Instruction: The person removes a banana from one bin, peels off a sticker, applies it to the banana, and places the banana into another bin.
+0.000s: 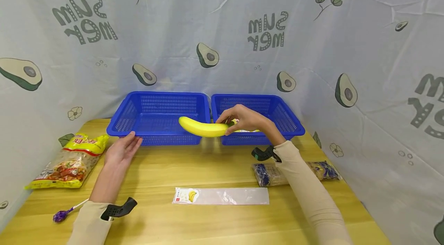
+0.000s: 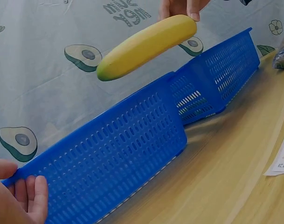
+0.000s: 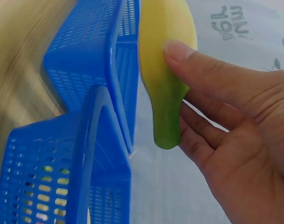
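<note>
A yellow banana with green ends (image 1: 202, 128) is pinched near its stem between the thumb and fingers of my right hand (image 1: 243, 117). It hangs level in front of the gap between the two baskets, above the table. My left hand (image 1: 122, 148) grips the front rim of the left blue basket (image 1: 170, 140), thumb over the edge and fingers against the outer wall, as the left wrist view shows. The right blue basket (image 1: 277, 137) stands beside it, with a colourful package (image 1: 248, 131) partly visible inside, mostly hidden behind my right hand.
A yellow food bag (image 1: 74, 160) lies left, with a purple lollipop (image 1: 61, 215) nearer the front. A flat clear wrapper with a banana picture (image 1: 222, 196) lies at the middle front. To the right, a long packet (image 1: 270, 175) is partly behind my sleeve. A printed curtain (image 1: 236, 67) hangs behind.
</note>
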